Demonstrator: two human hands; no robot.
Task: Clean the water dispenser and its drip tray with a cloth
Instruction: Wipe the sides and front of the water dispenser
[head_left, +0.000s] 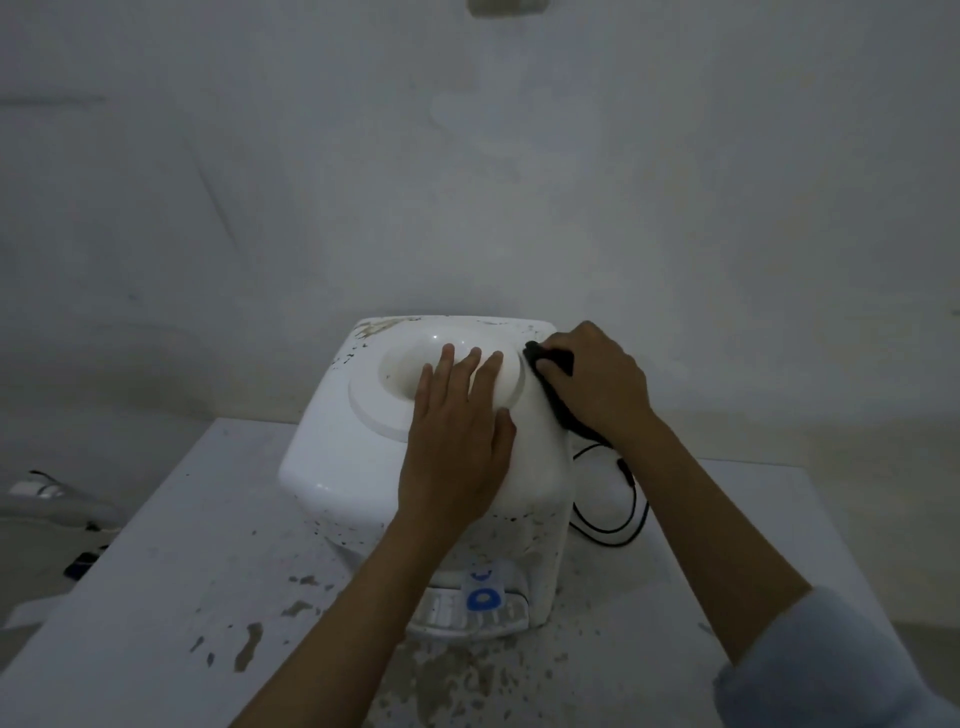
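One white plastic countertop water dispenser (358, 457) stands on one white paint-chipped counter (171, 571). One round bottle well (410, 369) is sunk into the dispenser's top. One white slotted drip tray (467, 616) sits at the dispenser's front foot, and one blue tap lever (484, 599) hangs just above that tray. Two hands are on the dispenser's top: the left hand (457, 441) and the right hand (597, 384). One dark cloth (553, 395) lies at the dispenser's right edge. One black cable (613, 514) loops to the dispenser's right.

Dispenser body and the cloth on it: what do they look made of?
Water dispenser: seemingly smooth glossy white plastic, with highlights on its rounded corner and moulded curves. Cloth under the right hand: dark, soft-looking fabric, bunched and matte; the weave is too dim to tell.
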